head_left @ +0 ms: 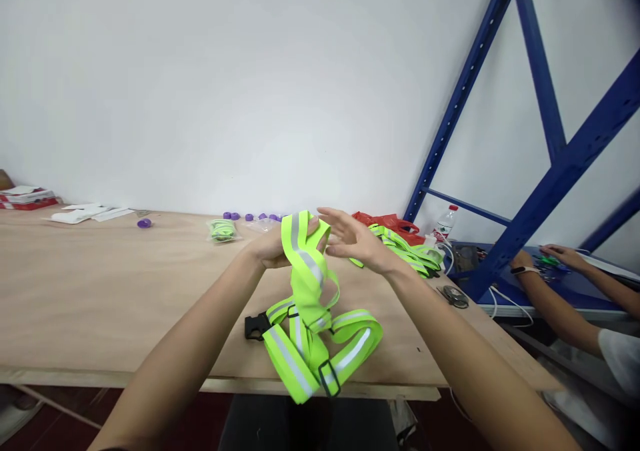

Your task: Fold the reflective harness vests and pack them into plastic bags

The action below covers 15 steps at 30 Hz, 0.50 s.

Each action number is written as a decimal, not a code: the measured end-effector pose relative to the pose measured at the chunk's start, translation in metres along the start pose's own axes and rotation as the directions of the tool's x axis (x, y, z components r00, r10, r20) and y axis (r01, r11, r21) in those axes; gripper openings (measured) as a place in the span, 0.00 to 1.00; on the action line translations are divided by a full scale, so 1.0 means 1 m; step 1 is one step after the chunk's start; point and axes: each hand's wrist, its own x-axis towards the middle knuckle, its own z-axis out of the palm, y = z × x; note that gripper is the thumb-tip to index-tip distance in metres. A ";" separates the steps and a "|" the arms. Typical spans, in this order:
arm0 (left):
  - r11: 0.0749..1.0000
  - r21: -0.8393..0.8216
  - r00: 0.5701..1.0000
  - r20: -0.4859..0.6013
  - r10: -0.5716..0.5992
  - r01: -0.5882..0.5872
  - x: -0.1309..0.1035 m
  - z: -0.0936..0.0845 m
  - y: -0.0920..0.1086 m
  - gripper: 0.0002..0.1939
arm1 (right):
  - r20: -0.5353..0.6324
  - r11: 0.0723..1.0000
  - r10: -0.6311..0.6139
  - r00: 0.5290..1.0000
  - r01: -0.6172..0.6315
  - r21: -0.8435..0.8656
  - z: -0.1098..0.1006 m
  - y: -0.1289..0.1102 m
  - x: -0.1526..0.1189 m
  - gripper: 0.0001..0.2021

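A fluorescent yellow-green reflective strap (310, 271) with a silver stripe hangs from my left hand (277, 244), which is closed around its upper loops. The left fingers are partly hidden behind the webbing. My right hand (359, 243) is beside those loops, fingers stretched out and apart; whether a fingertip touches the strap I cannot tell. Below, the rest of the strap lies in loose folds at the table's front edge, one fold reaching over it. A black plastic buckle (257, 326) lies at its left, and a black slider (329, 378) sits on the lower fold.
On the wooden table (125, 291) are a bagged strap (223, 230), several purple rolls (249, 217) and white papers (90, 214). More green straps (407, 254), a red bag (387, 224) and a bottle (446, 223) stand right, by a blue rack (565, 164). Another person's hands (563, 256) work beyond it.
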 end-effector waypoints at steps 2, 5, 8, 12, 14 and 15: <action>0.999 0.052 0.989 0.146 0.000 -0.008 0.000 0.006 0.001 0.28 | 0.076 0.994 0.014 0.997 -0.023 0.109 0.014 0.013 0.002 0.37; 0.993 0.107 0.967 0.254 0.013 -0.042 0.000 0.009 0.007 0.28 | 0.074 0.985 0.032 0.997 -0.044 0.167 0.028 0.023 0.003 0.22; 0.995 0.091 0.989 0.142 0.028 -0.041 -0.002 0.002 0.017 0.22 | -0.107 0.985 0.079 0.991 -0.061 0.161 0.023 0.020 0.002 0.15; 0.997 0.062 0.996 0.074 -0.046 0.042 -0.013 -0.009 0.035 0.13 | -0.429 0.992 0.018 0.903 0.037 0.119 -0.007 -0.002 0.000 0.21; 0.999 0.014 0.997 0.073 -0.031 0.030 -0.024 -0.010 0.046 0.11 | -0.546 0.993 -0.024 0.837 0.084 0.084 -0.024 -0.013 -0.002 0.21; 1.000 -0.014 0.999 0.038 0.018 -0.017 -0.030 -0.009 0.051 0.10 | -0.589 0.993 -0.042 0.807 0.096 0.062 -0.032 -0.017 -0.003 0.21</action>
